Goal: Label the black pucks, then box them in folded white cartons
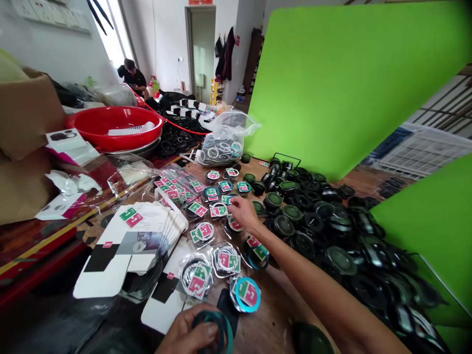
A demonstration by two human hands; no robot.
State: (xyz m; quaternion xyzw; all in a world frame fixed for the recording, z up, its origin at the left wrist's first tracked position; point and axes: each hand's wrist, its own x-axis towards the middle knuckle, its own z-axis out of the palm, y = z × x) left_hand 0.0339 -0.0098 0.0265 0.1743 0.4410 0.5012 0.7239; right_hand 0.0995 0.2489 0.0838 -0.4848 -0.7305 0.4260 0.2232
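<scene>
My left hand is closed around a few teal and dark rings at the bottom of the view. Farther out, my right hand reaches over the packets, fingers pinched at a teal ring; whether the ring is fully lifted I cannot make out. Around it lie several clear packets with rings and red-and-green stickers, such as one packet left of my wrist. Nearest my left hand, a packet with a bright teal ring on top rests on the wooden table.
Black lens-like parts with green caps crowd the right, beside a green panel. Flat printed boxes are stacked left. Behind stand a bag of rings and a red basin. A person sits far back.
</scene>
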